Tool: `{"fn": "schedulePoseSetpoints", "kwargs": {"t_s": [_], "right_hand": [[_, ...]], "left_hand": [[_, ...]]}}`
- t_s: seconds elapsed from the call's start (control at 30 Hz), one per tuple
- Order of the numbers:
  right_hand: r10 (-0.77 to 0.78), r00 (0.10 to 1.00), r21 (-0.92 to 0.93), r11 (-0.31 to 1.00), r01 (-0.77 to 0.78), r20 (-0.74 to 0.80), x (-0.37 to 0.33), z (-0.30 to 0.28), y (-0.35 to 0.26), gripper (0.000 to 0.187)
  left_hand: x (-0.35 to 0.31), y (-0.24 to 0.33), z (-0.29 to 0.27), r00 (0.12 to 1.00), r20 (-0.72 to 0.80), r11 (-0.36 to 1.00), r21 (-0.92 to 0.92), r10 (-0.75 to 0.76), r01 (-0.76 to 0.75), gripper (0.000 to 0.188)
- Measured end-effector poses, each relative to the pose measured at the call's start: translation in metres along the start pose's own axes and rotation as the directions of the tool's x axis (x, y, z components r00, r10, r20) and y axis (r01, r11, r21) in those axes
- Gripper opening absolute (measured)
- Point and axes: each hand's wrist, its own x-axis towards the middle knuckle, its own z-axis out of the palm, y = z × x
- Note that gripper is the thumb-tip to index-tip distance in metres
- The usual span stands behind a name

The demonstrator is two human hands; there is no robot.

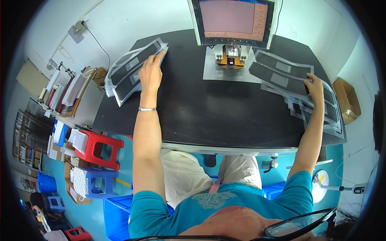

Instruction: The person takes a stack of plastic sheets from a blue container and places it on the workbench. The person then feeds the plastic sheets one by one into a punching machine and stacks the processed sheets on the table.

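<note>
Right grip pinches a sheet by its edge, probably sparing its face; left grip touches a stack, closure unclear.

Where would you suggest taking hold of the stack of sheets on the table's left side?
Probably by the right edge of the sheets, pinched from the right: they look thin and wide, and that edge, where the left hand is, faces the table's middle.
</note>
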Motion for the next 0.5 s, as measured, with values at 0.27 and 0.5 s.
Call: {"fn": "schedulePoseSetpoints", "kwargs": {"t_s": [0.27,0.5], "right_hand": [[0.013,0.991,-0.505,0.859,-0.080,-0.134,-0.011,-0.015,0.009,0.048],[-0.378,0.925,-0.208,0.903,0.376,0.030,-0.031,0.051,-0.062,0.043]], "left_hand": [[0.005,0.002,0.002,0.987,-0.125,0.990,-0.112,-0.101,0.088,0.022],[0.021,0.015,-0.024,0.849,-0.526,0.999,0.017,0.047,-0.045,0.038]]}}
